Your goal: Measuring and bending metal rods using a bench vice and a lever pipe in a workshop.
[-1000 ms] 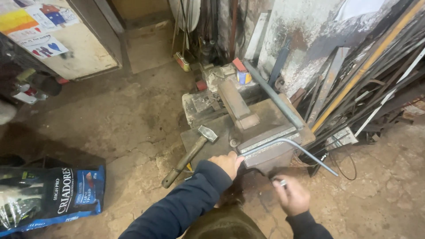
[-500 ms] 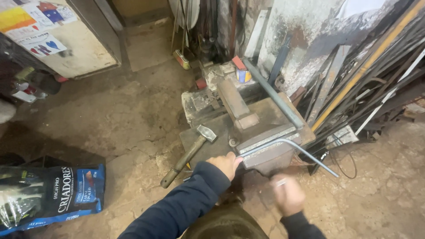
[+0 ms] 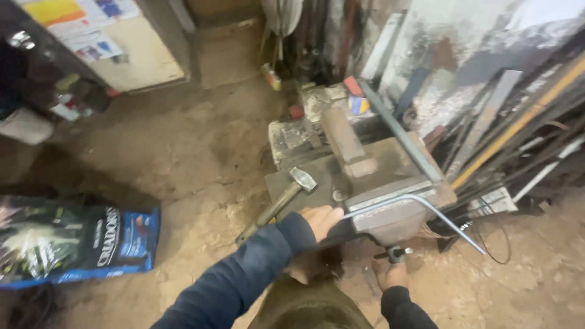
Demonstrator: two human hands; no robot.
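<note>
A bent grey metal rod (image 3: 420,204) lies clamped in the jaws of a rusty bench vise (image 3: 390,183) on a low metal block. My left hand (image 3: 322,220) rests on the rod's near end at the vise's front edge, its dark blue sleeve reaching up from the bottom. Lower down, my right hand (image 3: 390,273) grips the vise handle (image 3: 396,252) beneath the jaws. A hammer (image 3: 281,200) with a wooden shaft lies on the block just left of my left hand.
Long metal bars and rods (image 3: 518,128) lean against the wall at the right. A blue and black sack (image 3: 73,244) lies on the dirt floor at the left. Cluttered scrap and small cans (image 3: 356,100) sit behind the vise. A door with posters (image 3: 116,42) stands at the back left.
My right hand has moved left and in from the open floor to the vise handle under the jaws. My left hand has stayed on the rod.
</note>
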